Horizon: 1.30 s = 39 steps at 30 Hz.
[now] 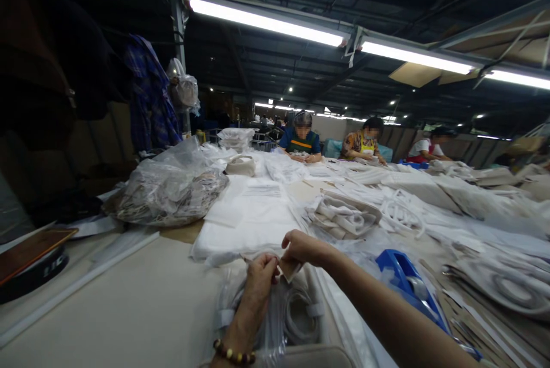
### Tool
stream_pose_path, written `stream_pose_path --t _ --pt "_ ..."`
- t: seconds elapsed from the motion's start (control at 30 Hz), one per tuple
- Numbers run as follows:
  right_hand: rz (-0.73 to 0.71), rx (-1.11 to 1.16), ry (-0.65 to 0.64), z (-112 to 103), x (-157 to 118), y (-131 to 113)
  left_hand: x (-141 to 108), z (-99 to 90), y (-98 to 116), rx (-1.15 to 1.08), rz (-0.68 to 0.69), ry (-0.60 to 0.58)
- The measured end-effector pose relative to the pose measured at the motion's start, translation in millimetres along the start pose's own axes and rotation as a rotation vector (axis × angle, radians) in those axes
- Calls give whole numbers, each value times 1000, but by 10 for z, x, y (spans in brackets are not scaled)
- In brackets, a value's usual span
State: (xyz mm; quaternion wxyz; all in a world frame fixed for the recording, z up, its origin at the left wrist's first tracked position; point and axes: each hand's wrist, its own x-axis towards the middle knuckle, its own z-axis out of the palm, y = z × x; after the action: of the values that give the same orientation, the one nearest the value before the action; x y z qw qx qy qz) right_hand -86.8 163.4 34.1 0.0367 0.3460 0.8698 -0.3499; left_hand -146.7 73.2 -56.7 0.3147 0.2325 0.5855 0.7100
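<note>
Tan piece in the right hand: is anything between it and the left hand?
Nothing visible: the tan piece in the right hand is close beside the left hand; I cannot tell whether they touch. Clear plastic lies below them.

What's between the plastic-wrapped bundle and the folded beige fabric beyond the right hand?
In the head view, a flat white pile lies between the bundle and the fabric.

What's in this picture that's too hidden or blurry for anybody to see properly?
All in the head view:
Whether the left hand holds anything: its curled fingers hide that.
The top of the small beige piece: the right hand covers it.
The near end of the beige item: cut off by the bottom edge.
Any words on the white papers: too small and blurred.
</note>
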Motion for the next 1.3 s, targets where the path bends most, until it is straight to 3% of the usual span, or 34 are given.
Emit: stream_pose_path --t 0.13,0.37,0.6,0.77,0.83,0.9,1.0,1.07,1.17,1.23,1.3 --pt "161 293 36 231 -130 194 -13 1 21 2 -10 17" --pt "209 680 176 448 -148 332 -211 -100 101 142 41 41" --pt "189 724 283 599 -41 447 -507 -170 109 281 89 13" --pt "153 722 369 685 35 526 -660 61 46 335 139 -42" --pt "139 750 360 690 34 532 -762 205 -67 410 228 -68" --pt "128 783 333 678 13 525 -885 325 -205 632 396 -68" --pt "124 827 280 642 -42 492 -1022 366 -297 960 590 -67" --pt "117 851 251 614 -86 457 -1005 287 -210 1107 738 -41" --pt "96 861 222 573 -152 393 -789 108 57 1364 972 149" --pt "84 836 201 537 -190 361 -589 17 195 1483 985 162" --pt "61 780 183 481 -213 355 -420 -36 235 1528 999 96"
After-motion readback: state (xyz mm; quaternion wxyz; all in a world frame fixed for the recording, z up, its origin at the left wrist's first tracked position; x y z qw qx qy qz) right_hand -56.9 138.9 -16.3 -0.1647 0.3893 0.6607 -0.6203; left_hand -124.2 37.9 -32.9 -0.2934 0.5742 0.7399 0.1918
